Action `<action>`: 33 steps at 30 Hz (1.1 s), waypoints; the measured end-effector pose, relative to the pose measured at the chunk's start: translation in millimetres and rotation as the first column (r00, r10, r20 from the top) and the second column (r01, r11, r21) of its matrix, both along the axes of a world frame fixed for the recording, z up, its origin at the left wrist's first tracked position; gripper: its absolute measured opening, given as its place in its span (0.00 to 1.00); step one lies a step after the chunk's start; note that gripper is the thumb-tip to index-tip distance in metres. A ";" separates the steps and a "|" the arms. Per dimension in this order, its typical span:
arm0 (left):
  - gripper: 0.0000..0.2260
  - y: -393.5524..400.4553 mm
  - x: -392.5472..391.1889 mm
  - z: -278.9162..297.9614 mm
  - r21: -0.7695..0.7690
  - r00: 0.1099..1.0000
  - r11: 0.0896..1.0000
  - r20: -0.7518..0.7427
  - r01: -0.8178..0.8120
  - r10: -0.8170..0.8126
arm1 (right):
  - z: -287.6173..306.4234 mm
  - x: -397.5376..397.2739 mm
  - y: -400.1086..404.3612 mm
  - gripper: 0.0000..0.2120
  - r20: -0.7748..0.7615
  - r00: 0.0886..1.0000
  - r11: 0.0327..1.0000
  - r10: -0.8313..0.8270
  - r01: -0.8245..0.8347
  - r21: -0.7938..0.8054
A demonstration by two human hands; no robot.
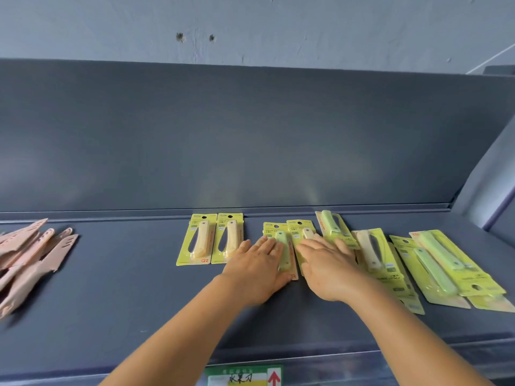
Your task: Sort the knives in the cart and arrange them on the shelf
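Nearest me, on the front edge of the shelf (117, 296), sits a green and white label with a red arrow (245, 376). Both my forearms reach over it onto the dark grey shelf top. My left hand (257, 270) lies flat, fingers straight and together, pressing on a yellow card that holds a green-handled knife (282, 253); that grip is open and curls round nothing. My right hand (327, 267) is just beside it, also flat with the fingers spread, resting on the next yellow card with a cream-handled knife (302, 235); again nothing is held.

Left of my hands, two cream-handled knife cards (213, 239) lie side by side and straight, their tops near the back lip of the shelf. Right of my hands, more yellow cards lie askew and overlapping: a green one tilted at the back (331, 224), a cream one (369, 250), and a loose heap of green ones at the far right (443, 267). Well apart at the left edge is a pile of pink knives (30, 252), blurred. A pale wall (250, 23) rises behind the shelf.
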State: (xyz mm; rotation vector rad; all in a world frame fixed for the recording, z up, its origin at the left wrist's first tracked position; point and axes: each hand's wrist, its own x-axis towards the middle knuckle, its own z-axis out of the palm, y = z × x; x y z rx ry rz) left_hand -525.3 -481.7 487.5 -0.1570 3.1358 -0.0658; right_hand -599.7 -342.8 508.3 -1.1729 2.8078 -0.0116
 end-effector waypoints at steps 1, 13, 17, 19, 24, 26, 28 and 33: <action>0.32 -3.2 -0.5 0.2 0.001 1.000 1.000 -0.005 -0.010 0.010 | -0.3 -0.4 -4.6 0.22 0.000 1.000 1.000 0.017 -0.017 -0.004; 0.31 -43.9 -0.7 1.3 0.101 0.995 0.990 0.038 -0.096 0.093 | -5.3 -5.6 -48.9 0.27 0.056 0.996 0.997 0.065 -0.063 -0.039; 0.31 -48.2 0.0 2.7 0.105 0.995 0.990 0.051 -0.091 0.086 | -4.0 -5.8 -52.9 0.24 0.110 0.992 0.995 0.063 -0.053 -0.086; 0.31 -49.6 0.8 3.6 0.094 0.995 0.992 0.052 -0.085 0.080 | -4.7 -5.1 -55.6 0.23 0.125 0.990 0.993 0.060 -0.046 -0.109; 0.31 -52.9 4.1 5.2 0.068 0.995 0.994 0.044 -0.091 0.088 | -5.3 -0.9 -61.0 0.23 0.147 0.988 0.986 0.046 -0.021 -0.165; 0.31 -53.1 4.7 4.8 0.055 0.994 0.993 0.043 -0.104 0.102 | -5.0 2.4 -60.3 0.23 0.148 0.988 0.986 0.036 -0.011 -0.169; 0.31 -53.4 4.9 3.4 0.051 0.992 0.992 0.038 -0.120 0.118 | -4.9 5.5 -58.0 0.23 0.148 0.989 0.987 0.018 0.006 -0.160; 0.27 -52.2 2.9 1.4 0.078 0.997 0.995 0.048 -0.069 0.065 | -5.0 4.7 -57.7 0.22 0.132 0.991 0.990 -0.005 0.023 -0.140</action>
